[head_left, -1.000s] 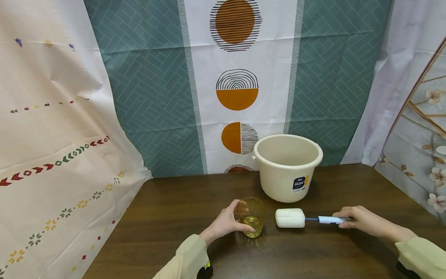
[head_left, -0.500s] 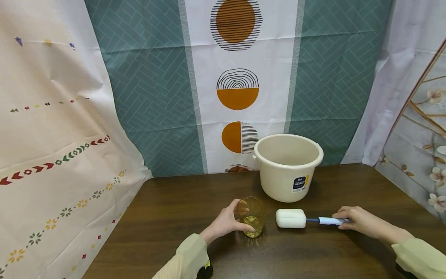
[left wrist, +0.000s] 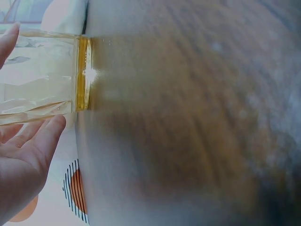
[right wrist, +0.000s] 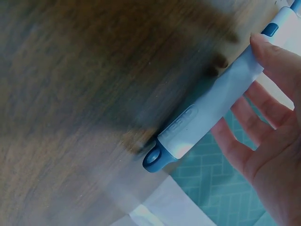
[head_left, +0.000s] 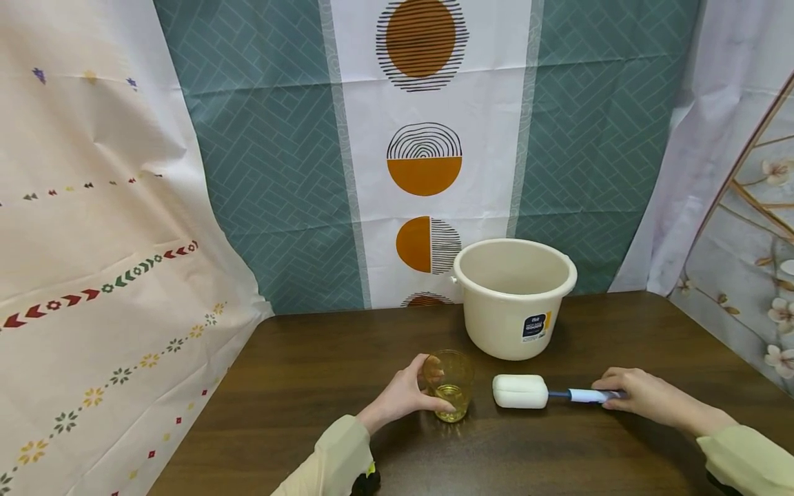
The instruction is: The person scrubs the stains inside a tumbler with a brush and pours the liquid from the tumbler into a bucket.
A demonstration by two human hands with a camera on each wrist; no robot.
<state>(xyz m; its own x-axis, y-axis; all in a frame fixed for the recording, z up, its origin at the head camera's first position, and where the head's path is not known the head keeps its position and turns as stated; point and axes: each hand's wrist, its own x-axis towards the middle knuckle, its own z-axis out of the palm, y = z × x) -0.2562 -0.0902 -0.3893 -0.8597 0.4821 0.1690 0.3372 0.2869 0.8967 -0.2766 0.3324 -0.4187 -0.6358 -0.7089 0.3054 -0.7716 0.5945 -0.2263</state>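
A yellowish clear glass (head_left: 450, 396) stands on the brown table, left of centre. My left hand (head_left: 406, 394) holds it from the left, thumb in front and fingers behind. In the left wrist view the glass (left wrist: 40, 77) lies between the thumb and fingers. To its right is a sponge bottle brush with a white sponge head (head_left: 520, 391) and a white and blue handle (head_left: 586, 395). My right hand (head_left: 642, 396) grips that handle near its end. The right wrist view shows thumb and fingers on the white handle (right wrist: 214, 101), close to the tabletop.
A cream plastic bucket (head_left: 511, 320) with a dark label stands behind the glass and brush. Patterned cloths hang at the back (head_left: 273, 172), left (head_left: 112, 227) and right of the table (head_left: 347, 334).
The brush's sponge head has shifted very slightly toward the near side. My left hand and the glass stay in place, and the right hand keeps its grip.
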